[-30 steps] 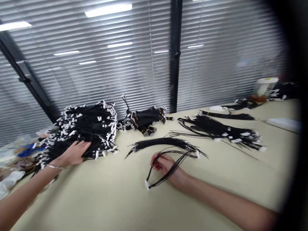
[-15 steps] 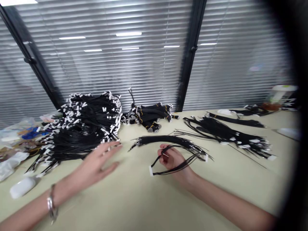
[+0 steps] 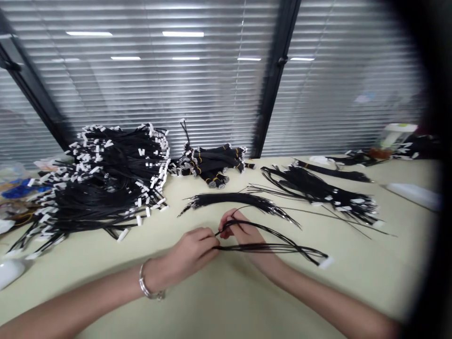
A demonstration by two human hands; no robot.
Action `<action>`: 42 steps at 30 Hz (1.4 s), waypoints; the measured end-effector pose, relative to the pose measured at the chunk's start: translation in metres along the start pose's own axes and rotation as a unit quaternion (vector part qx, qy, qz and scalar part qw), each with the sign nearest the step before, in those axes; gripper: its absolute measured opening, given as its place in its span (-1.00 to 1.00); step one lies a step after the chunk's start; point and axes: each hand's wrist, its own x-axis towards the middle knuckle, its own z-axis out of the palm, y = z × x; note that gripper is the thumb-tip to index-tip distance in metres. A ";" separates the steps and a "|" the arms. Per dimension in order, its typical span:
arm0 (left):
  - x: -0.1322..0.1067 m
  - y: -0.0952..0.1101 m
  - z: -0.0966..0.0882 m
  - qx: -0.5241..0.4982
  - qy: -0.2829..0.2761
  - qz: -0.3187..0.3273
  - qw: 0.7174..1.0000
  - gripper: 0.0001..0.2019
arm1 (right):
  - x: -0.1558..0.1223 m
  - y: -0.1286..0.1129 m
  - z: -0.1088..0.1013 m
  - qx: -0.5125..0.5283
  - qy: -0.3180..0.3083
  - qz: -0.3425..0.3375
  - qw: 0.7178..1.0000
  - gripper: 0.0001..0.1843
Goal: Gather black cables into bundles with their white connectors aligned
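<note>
A black wire harness stretches across the space between my hands, its wires splitting into two strands that meet at a white connector on the right. My left hand is closed on the harness's left end, hiding the connector there. With fingers curled, my right hand grips the upper strand close to my left fingertips. Just beyond both hands, a loose bundle of black wires with bare metal tips lies on the pale table.
A big heap of black harnesses with white connectors fills the left. Yellow-banded wire bundles lie at the back middle, more wires at right. A white case sits far left. Window blinds stand behind the table.
My left hand has moved right from beside the heap and closed on the harness's left end. The harness's white-connector end on the right has swung lower and nearer. The view has shifted slightly.
</note>
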 end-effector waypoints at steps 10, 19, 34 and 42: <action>-0.015 -0.013 -0.001 -0.346 0.099 -0.211 0.909 -0.75 | 0.012 0.016 -0.014 0.103 0.045 0.121 0.986 -0.82; -0.017 -0.005 -0.005 -0.488 0.111 -0.244 0.831 -0.82 | -0.003 0.010 -0.002 0.161 0.063 0.103 0.979 -0.76; -0.017 -0.005 0.005 -0.360 0.038 -0.251 0.898 -0.66 | -0.005 0.010 -0.006 -0.034 0.186 0.031 0.981 -0.75; -0.022 0.001 0.004 -0.314 0.024 -0.241 0.918 -0.66 | -0.027 -0.009 0.011 -0.193 -0.029 -0.110 0.975 -0.83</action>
